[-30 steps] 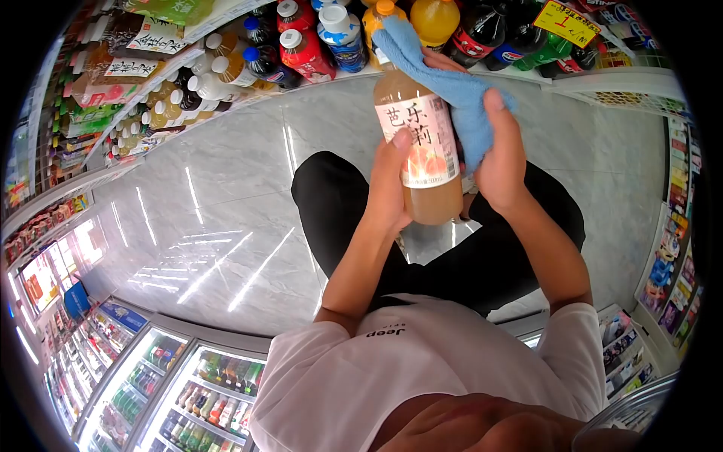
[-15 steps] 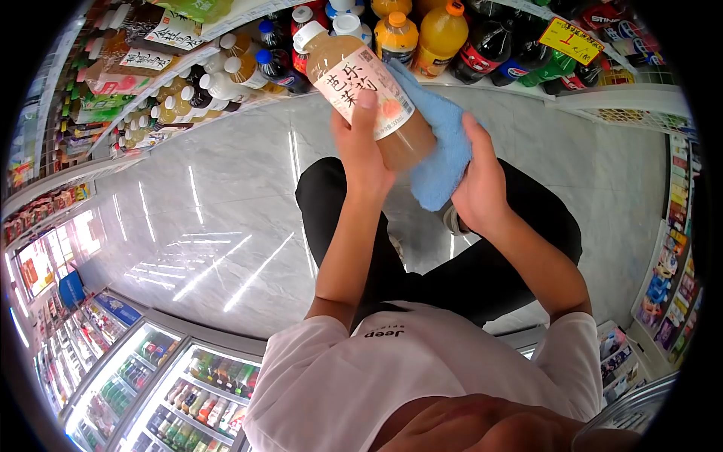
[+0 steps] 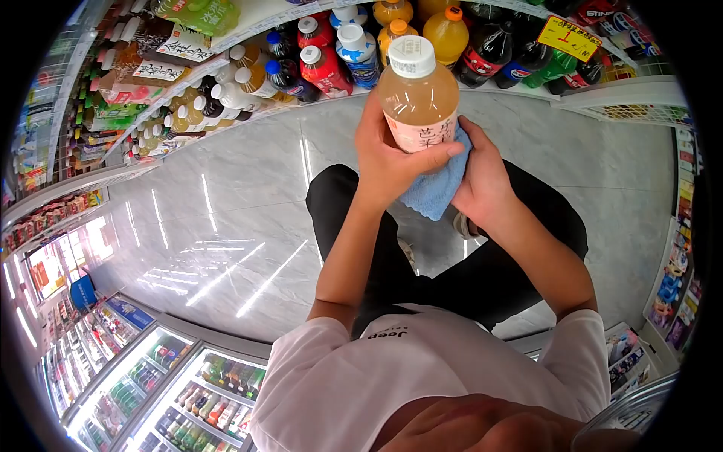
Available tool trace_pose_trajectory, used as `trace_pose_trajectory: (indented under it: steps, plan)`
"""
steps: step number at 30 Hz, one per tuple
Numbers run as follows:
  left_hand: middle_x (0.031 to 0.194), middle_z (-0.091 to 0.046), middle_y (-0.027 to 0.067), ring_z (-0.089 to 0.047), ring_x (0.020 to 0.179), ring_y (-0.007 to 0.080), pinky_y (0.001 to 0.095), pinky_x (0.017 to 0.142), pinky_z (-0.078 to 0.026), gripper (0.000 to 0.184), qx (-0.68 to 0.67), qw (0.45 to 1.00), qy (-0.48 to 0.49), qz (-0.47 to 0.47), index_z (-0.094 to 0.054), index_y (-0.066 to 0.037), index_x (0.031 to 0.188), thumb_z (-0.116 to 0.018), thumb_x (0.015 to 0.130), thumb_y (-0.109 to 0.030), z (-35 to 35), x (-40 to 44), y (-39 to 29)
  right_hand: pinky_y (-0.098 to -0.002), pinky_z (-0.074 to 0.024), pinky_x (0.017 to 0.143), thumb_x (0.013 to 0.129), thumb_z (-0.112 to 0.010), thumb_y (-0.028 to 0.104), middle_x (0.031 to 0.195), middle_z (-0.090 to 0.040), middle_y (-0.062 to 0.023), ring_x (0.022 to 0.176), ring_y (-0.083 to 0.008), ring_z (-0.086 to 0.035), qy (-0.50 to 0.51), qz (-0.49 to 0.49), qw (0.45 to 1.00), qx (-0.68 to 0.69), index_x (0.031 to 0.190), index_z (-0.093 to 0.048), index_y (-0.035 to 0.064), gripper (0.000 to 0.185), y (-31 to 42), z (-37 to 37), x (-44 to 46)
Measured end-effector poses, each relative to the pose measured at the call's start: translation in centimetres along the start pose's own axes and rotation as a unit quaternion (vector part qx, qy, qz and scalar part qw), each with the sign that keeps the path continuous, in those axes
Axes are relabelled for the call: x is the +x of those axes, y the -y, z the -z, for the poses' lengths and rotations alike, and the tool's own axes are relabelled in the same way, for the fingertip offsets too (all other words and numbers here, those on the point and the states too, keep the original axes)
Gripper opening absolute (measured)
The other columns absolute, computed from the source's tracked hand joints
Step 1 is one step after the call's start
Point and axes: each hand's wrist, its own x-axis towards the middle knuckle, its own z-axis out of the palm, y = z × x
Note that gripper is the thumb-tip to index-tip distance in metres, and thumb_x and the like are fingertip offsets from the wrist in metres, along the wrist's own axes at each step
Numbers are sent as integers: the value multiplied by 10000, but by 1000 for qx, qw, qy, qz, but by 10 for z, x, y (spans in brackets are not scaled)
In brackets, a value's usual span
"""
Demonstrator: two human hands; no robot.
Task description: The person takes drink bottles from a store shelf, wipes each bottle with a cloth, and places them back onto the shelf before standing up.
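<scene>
A drink bottle (image 3: pixel 419 98) with a white cap and a pink label stands nearly upright in front of me, its cap tilted toward the camera. My left hand (image 3: pixel 388 154) is wrapped round its left side, the thumb across the label. Under and beside the bottle bunches a blue cloth (image 3: pixel 438 181). My right hand (image 3: pixel 486 169) grips this cloth against the bottle's lower right side. The bottle's base is hidden by the cloth and the hands.
Ahead, a low shelf holds several bottles, among them a red bottle (image 3: pixel 325 69), a blue-and-white bottle (image 3: pixel 357 56) and an orange drink bottle (image 3: pixel 446 36). A yellow price sign (image 3: pixel 568 38) hangs at its edge. Grey floor tiles (image 3: pixel 248 188) lie below; glass-door fridges (image 3: pixel 192 388) stand behind.
The bottle has turned from leaning left to nearly upright and moved right, cap now toward the camera. The cloth has slid lower, from its side to around its base.
</scene>
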Motion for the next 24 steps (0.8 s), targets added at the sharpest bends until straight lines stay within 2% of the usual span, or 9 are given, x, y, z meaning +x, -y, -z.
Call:
trace_pose_trajectory:
  steps: [2,5,11,14,17,18,21,22,24]
  plan:
    - [1236,-600,112,-615,1111,199,361,950,-500,934,-17,999,-16,-22,-408,-10,1372,-945,621,-151,-3,4,2,-429,-413,1097,1066,-295,352,1371,-546,-162,1251,-287,-547,-5,10,1000,-13,1383,-439,-1,496,2,4,4]
    - [1272,-565,121,-608,1124,205,368,951,-500,959,30,999,31,6,-373,-18,1402,-934,635,-142,2,6,3,-432,-416,1094,1065,-296,346,1369,-549,-159,1248,-284,-549,-31,13,999,-26,1383,-438,0,490,1,1,3]
    - [1234,-567,121,-610,1119,208,351,944,-511,802,30,997,24,65,-450,-5,1354,-891,689,-99,8,10,5,-434,-426,1086,1060,-310,356,1372,-555,-139,1251,-276,-551,-60,-21,997,-39,1377,-453,21,483,-7,15,12]
    - [1201,-596,104,-614,1108,199,345,931,-521,695,35,999,17,32,-485,6,1326,-843,733,-53,16,16,2,-433,-448,1066,1049,-334,389,1367,-564,-134,1241,-273,-563,-65,-52,995,-59,1371,-474,29,503,-8,16,8]
    - [1205,-609,86,-609,1107,185,340,931,-521,651,-22,996,-33,81,-487,3,1332,-799,761,-21,35,24,5,-428,-467,1048,1037,-357,422,1355,-576,-135,1224,-274,-580,-44,-94,991,-80,1368,-493,30,530,-6,12,2]
    - [1229,-625,159,-650,1070,232,360,936,-532,460,3,998,-38,43,-491,46,1312,-651,883,-4,40,27,3,-426,-472,1042,1032,-364,432,1350,-581,-136,1218,-274,-586,-37,-109,989,-87,1367,-499,30,540,-5,12,0]
    - [1226,-623,182,-661,1057,275,398,940,-537,420,-132,982,-120,62,-481,45,1319,-555,924,-77,59,44,-1,-425,-472,1046,1029,-371,435,1347,-584,-144,1206,-281,-596,-3,-107,992,-60,1375,-497,28,549,-6,15,2]
    - [1217,-622,204,-663,1052,310,437,937,-542,434,-166,974,-139,63,-470,41,1325,-502,925,-124,65,50,-4,-425,-471,1047,1028,-374,437,1348,-583,-145,1207,-283,-595,-1,-102,993,-64,1377,-495,27,551,-4,14,0]
    - [1209,-625,202,-664,1050,304,436,915,-552,437,-157,975,-142,71,-470,39,1320,-515,919,-128,74,58,-21,-427,-469,1049,1026,-381,439,1350,-580,-149,1207,-286,-594,0,-93,993,-70,1382,-490,25,557,0,10,-5]
